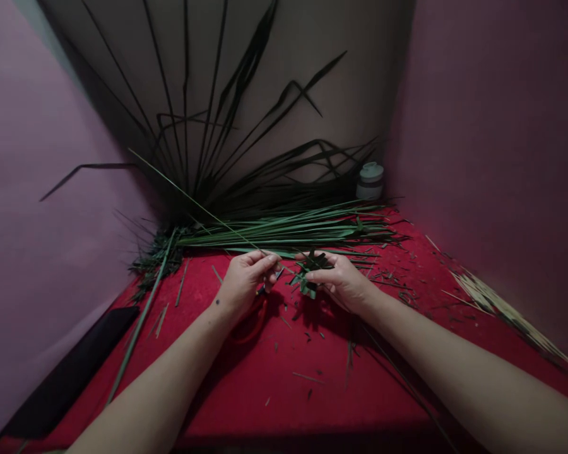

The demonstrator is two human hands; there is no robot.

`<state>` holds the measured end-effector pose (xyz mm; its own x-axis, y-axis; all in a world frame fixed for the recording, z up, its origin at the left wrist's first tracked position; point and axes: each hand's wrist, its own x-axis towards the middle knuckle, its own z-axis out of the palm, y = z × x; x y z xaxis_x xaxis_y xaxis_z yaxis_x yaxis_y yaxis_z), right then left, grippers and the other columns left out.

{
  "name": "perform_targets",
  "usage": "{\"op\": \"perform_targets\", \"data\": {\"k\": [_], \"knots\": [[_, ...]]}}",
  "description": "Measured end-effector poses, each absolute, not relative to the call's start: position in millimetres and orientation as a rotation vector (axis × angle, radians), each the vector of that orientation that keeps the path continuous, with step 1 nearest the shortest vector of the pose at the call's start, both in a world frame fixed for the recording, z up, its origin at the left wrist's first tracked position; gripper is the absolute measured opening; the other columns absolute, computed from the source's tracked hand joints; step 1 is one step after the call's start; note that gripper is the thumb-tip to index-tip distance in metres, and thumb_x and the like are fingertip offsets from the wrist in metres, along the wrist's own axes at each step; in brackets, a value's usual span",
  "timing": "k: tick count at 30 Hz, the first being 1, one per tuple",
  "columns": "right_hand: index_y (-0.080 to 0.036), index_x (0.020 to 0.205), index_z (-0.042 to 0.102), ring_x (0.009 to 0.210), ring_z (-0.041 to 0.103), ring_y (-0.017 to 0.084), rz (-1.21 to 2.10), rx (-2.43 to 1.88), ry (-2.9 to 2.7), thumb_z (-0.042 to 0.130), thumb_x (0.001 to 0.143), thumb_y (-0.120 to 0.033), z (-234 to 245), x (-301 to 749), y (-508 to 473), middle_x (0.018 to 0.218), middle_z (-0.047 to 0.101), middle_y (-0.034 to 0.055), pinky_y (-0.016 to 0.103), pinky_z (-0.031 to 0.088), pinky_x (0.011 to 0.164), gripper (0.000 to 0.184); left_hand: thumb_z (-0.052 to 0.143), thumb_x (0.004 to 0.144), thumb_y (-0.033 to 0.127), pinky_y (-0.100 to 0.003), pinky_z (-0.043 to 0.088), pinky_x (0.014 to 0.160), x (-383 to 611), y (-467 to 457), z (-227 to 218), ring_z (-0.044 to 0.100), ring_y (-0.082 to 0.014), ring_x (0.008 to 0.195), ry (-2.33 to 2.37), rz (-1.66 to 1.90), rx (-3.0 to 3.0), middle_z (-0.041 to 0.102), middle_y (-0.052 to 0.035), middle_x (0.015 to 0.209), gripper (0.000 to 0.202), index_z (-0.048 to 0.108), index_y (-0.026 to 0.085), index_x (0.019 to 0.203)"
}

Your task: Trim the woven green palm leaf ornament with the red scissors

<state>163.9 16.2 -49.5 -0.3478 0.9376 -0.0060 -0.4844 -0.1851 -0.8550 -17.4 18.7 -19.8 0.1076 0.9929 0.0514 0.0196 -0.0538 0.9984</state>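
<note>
My left hand [250,280] is closed in a pinch on a long thin leaf strip [194,200], whose free end slants up toward the back left. Between the thumb and fingers of my right hand [343,280] sits a small folded green leaf piece [307,277] with several pointed ends. A short stretch of thin strand runs between the two hands. Below my left hand, partly hidden by it, lies a pair of scissors with red handles [253,325]. Another thin strand passes under my right wrist toward the front edge.
Long green leaf strips [284,233] lie across the red cloth [274,403] behind my hands. Dark palm fronds [187,94] lean on the back wall. A white lidded jar [370,181] stands back right, pale sticks [506,306] lie right, a black object [76,372] left. Leaf scraps litter the cloth.
</note>
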Motion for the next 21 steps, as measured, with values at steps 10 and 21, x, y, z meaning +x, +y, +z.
{"op": "perform_targets", "data": {"k": [10, 21], "knots": [[-0.016, 0.095, 0.068, 0.058, 0.056, 0.009, 1.648, -0.691, -0.951, 0.072, 0.053, -0.01, -51.9, 165.4, 19.7, 0.071, 0.063, -0.0022, 0.026, 0.046, 0.06, 0.042, 0.064, 0.072, 0.041, -0.024, 0.041, 0.056, -64.7, 0.2, 13.2, 0.058, -0.0164, 0.067, 1.619, 0.625, 1.952, 0.065, -0.0031, 0.078, 0.027, 0.064, 0.018, 0.086], [-0.015, 0.093, 0.067, 0.054, 0.053, 0.008, 1.703, -0.633, -0.892, 0.069, 0.053, -0.008, -47.3, 167.9, 20.1, 0.071, 0.061, -0.0026, 0.025, 0.044, 0.054, 0.04, 0.041, 0.08, 0.03, -0.03, 0.035, 0.056, -68.6, -9.9, -20.9, 0.06, -0.0247, 0.068, 1.99, -0.273, 2.244, 0.063, -0.0091, 0.077, 0.016, 0.052, 0.02, 0.086]]}}
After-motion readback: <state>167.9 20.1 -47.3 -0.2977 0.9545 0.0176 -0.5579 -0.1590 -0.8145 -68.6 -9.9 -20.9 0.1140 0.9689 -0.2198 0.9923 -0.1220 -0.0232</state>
